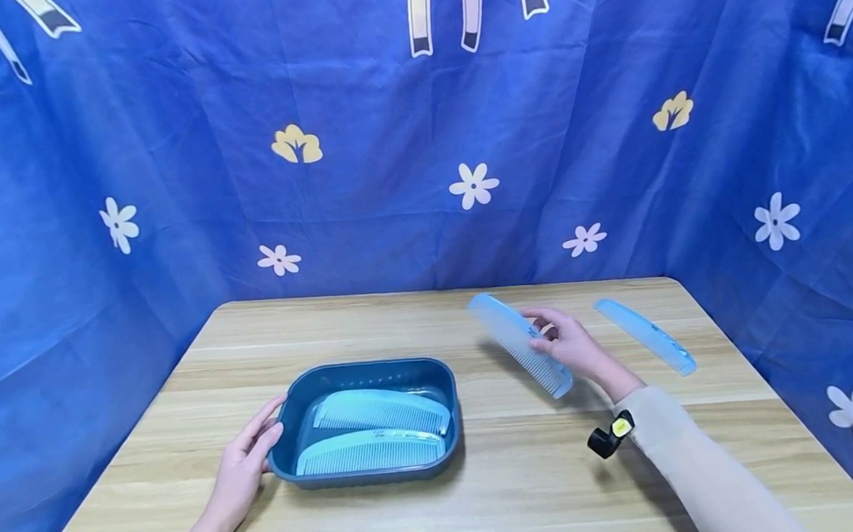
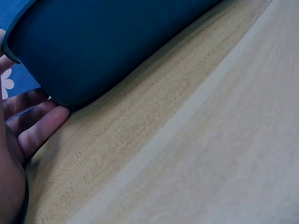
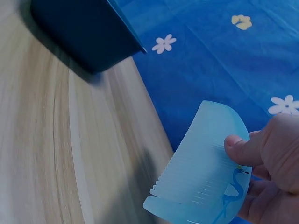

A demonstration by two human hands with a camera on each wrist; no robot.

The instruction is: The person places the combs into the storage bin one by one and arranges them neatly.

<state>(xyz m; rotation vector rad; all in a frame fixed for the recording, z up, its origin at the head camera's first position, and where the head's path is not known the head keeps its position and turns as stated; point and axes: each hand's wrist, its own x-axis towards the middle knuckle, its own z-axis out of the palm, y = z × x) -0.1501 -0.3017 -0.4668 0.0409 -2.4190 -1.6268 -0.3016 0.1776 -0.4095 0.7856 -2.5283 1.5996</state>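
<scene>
My left hand [image 1: 241,464] holds the left end of a dark blue plastic basin [image 1: 368,478], its thumb at the rim. In the left wrist view, several fingers [image 2: 44,128] touch the basin's lower corner. Inside the basin lie two light blue combs, one comb [image 1: 381,410] behind the other comb [image 1: 369,452]. To the right of the basin, my right hand [image 1: 571,345] pinches a third light blue comb [image 1: 518,338] by its spine, above the table. The right wrist view shows a blue bird print on this comb [image 3: 201,163].
Another light blue comb [image 1: 646,336] lies on the table's right side, beyond the right forearm. The wooden table [image 1: 519,492] has rounded back corners. Blue cloth [image 1: 393,218] with flower prints hangs behind it and along both sides.
</scene>
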